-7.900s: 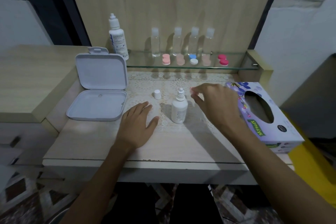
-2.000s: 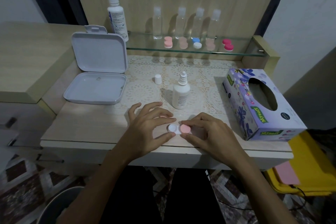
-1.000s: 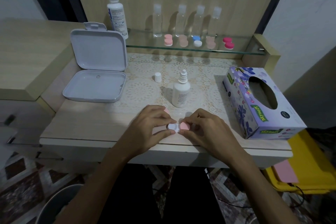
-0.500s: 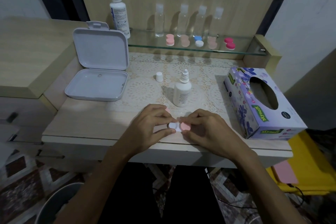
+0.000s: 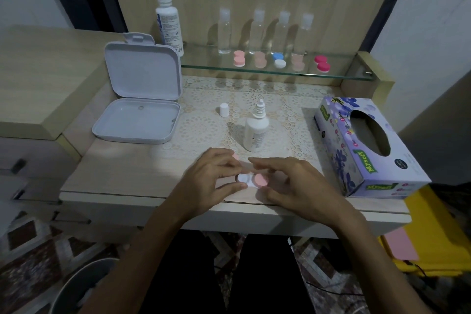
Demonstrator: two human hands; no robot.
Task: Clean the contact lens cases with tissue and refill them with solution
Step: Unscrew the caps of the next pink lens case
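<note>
A contact lens case point(image 5: 252, 180) lies near the table's front edge, with a white left well and a pink cap on the right one. My left hand point(image 5: 211, 181) pinches the white side between thumb and forefinger. My right hand point(image 5: 295, 183) curls around the pink cap, thumb below it and forefinger reaching over it. A loose pink cap point(image 5: 236, 157) peeks out behind my left fingers. Just beyond stands a small uncapped solution bottle point(image 5: 256, 132), with its white cap point(image 5: 223, 109) standing apart. The purple tissue box point(image 5: 356, 160) sits to the right.
An open white hinged box point(image 5: 137, 120) lies at the left. A glass shelf point(image 5: 254, 72) at the back carries a tall solution bottle point(image 5: 169, 25), several clear bottles and several closed lens cases point(image 5: 239, 58). A round bin point(image 5: 84, 285) stands on the floor at lower left.
Since a second ago both hands have stayed on the case. My right forefinger has lifted and stretched left over the pink cap; my left fingers have shifted slightly on the white side.
</note>
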